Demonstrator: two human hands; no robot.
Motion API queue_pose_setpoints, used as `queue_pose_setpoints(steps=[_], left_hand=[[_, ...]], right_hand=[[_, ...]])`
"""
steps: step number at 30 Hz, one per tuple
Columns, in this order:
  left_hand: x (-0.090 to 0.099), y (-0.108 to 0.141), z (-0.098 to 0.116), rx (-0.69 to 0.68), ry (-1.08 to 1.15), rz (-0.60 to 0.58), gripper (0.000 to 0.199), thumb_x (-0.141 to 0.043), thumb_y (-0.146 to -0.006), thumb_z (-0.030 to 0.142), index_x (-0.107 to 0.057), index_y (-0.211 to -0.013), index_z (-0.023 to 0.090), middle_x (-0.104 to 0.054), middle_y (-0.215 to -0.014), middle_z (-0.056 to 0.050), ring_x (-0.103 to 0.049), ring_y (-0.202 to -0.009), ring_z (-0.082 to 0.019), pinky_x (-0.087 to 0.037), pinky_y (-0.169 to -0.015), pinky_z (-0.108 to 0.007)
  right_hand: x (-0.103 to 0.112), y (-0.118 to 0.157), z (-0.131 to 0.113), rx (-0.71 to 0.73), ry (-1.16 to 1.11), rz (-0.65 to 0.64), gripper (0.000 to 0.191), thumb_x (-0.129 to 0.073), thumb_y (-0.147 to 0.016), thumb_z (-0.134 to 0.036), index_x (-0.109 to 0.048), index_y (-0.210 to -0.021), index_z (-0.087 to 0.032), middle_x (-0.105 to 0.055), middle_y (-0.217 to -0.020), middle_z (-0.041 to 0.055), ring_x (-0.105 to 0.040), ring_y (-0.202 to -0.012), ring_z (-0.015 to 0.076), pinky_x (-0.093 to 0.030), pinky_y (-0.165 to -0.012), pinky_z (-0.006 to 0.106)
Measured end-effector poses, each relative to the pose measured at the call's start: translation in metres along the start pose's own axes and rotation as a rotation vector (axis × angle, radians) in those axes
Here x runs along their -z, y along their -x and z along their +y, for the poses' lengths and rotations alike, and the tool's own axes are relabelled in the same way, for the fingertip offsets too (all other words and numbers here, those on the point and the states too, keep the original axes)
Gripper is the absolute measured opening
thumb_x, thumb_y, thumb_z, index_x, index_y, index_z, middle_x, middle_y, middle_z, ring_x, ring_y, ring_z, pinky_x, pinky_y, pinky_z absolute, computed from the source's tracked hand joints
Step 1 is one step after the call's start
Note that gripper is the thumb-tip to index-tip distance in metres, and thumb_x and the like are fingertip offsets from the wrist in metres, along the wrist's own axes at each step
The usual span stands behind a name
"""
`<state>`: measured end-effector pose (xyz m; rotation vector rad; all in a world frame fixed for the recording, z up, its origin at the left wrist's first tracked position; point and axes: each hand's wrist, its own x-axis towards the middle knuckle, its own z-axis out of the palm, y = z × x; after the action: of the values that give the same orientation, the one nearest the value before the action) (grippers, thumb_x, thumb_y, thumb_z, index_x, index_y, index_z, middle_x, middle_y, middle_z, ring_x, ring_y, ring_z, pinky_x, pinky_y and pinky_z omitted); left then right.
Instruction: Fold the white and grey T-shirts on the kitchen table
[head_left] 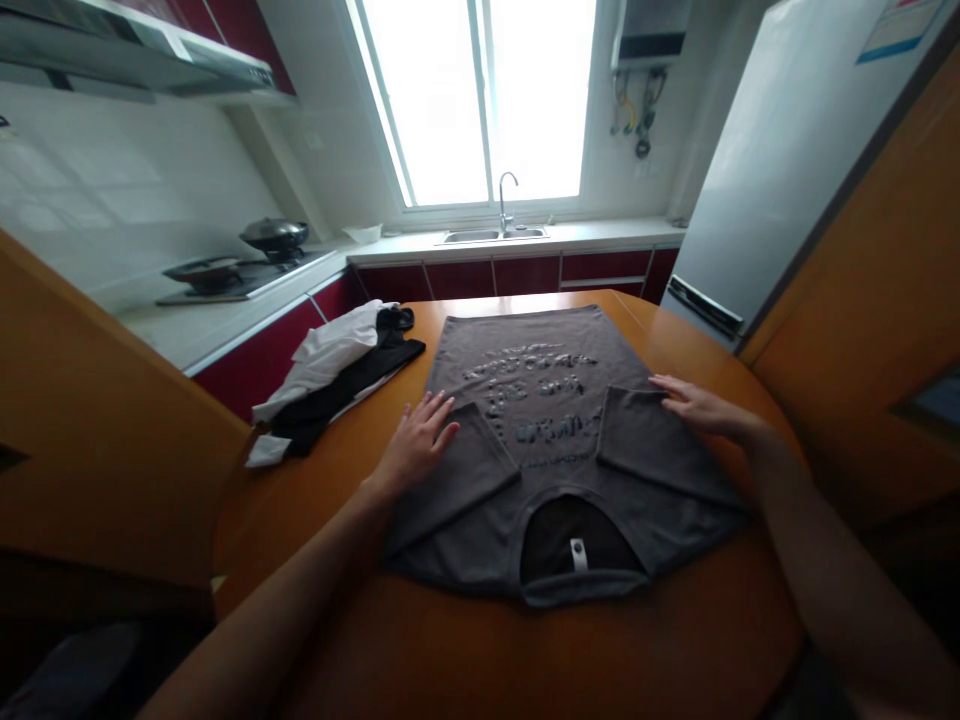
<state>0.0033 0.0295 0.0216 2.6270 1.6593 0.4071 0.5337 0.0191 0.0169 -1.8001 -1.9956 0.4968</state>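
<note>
A dark grey T-shirt is spread flat, front up, with its neckline toward me and its hem at the far side. Raised, shiny lettering covers its chest, and a small white label shows inside the collar. Both sleeves lie folded inward over the body. My left hand rests flat on the shirt's left edge by the left sleeve, fingers spread. At the right edge, my right hand has its fingers stretched out over the corner of the right sleeve.
The shirt lies on a rounded orange-brown wooden table. White and black clothes are piled at its left edge. Beyond stand a counter with a sink, a stove with pans, and a fridge on the right.
</note>
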Motion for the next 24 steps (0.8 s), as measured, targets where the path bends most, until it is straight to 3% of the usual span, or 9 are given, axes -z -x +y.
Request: queue_pose_setpoints(steps=[2, 6, 8, 12, 18, 22, 24], left_hand=[[0.0, 0.002, 0.006, -0.048, 0.0, 0.0, 0.063, -0.027, -0.103, 0.058, -0.038, -0.155, 0.024, -0.03, -0.163, -0.007, -0.02, -0.152, -0.028, -0.018, -0.122, -0.054], [-0.01, 0.006, 0.013, -0.112, -0.008, -0.16, 0.063, -0.031, -0.101, 0.062, -0.033, -0.156, 0.032, -0.022, -0.165, -0.004, -0.017, -0.153, -0.031, -0.018, -0.121, -0.058], [-0.014, 0.007, 0.013, -0.117, -0.017, -0.198, 0.062, -0.032, -0.101, 0.063, -0.032, -0.156, 0.034, -0.02, -0.165, -0.003, -0.016, -0.153, -0.032, -0.018, -0.121, -0.059], [-0.012, 0.009, 0.015, -0.142, -0.025, -0.139, 0.062, -0.034, -0.101, 0.062, -0.031, -0.156, 0.034, -0.02, -0.165, -0.003, -0.015, -0.153, -0.031, -0.019, -0.121, -0.059], [-0.012, 0.014, 0.022, -0.192, -0.032, -0.185, 0.063, -0.033, -0.101, 0.062, -0.028, -0.157, 0.035, -0.016, -0.166, -0.002, -0.013, -0.153, -0.031, -0.017, -0.122, -0.058], [-0.011, 0.012, 0.017, -0.192, -0.027, -0.176, 0.064, -0.032, -0.101, 0.063, -0.03, -0.157, 0.033, -0.015, -0.166, -0.003, -0.014, -0.153, -0.03, -0.018, -0.122, -0.057], [-0.01, 0.008, 0.011, -0.172, -0.033, -0.13, 0.064, -0.031, -0.101, 0.062, -0.031, -0.157, 0.031, -0.017, -0.166, -0.004, -0.014, -0.154, -0.029, -0.019, -0.122, -0.055]], right_hand=[[-0.006, 0.001, -0.012, -0.041, 0.09, 0.035, 0.061, -0.047, -0.093, -0.037, -0.047, -0.149, -0.013, -0.037, -0.158, 0.0148, -0.028, -0.149, 0.0278, -0.026, -0.121, 0.047], [-0.026, 0.012, -0.055, -0.181, 0.238, 0.038, 0.071, -0.041, -0.096, -0.057, -0.034, -0.156, -0.019, -0.025, -0.164, 0.0145, -0.016, -0.152, 0.0345, -0.02, -0.119, 0.062], [-0.039, 0.021, -0.077, -0.172, 0.271, 0.036, 0.076, -0.037, -0.096, -0.062, -0.028, -0.159, -0.02, -0.017, -0.166, 0.0127, -0.011, -0.153, 0.0356, -0.016, -0.119, 0.064], [-0.065, 0.035, -0.111, -0.099, 0.258, 0.064, 0.081, -0.025, -0.098, -0.066, -0.015, -0.162, -0.018, -0.005, -0.168, 0.0105, -0.002, -0.154, 0.0309, -0.01, -0.12, 0.062], [-0.104, 0.044, -0.125, -0.104, 0.316, -0.079, 0.087, -0.025, -0.097, -0.068, -0.013, -0.161, -0.01, -0.004, -0.167, 0.0133, 0.0, -0.155, 0.0277, -0.001, -0.121, 0.06], [-0.101, 0.044, -0.127, -0.109, 0.284, -0.077, 0.087, -0.022, -0.096, -0.069, -0.014, -0.161, -0.011, -0.006, -0.167, 0.0133, -0.003, -0.154, 0.0292, -0.003, -0.121, 0.062], [-0.093, 0.039, -0.126, -0.11, 0.258, -0.017, 0.086, -0.02, -0.097, -0.069, -0.012, -0.161, -0.013, -0.007, -0.167, 0.0121, -0.004, -0.154, 0.0291, -0.005, -0.121, 0.061]])
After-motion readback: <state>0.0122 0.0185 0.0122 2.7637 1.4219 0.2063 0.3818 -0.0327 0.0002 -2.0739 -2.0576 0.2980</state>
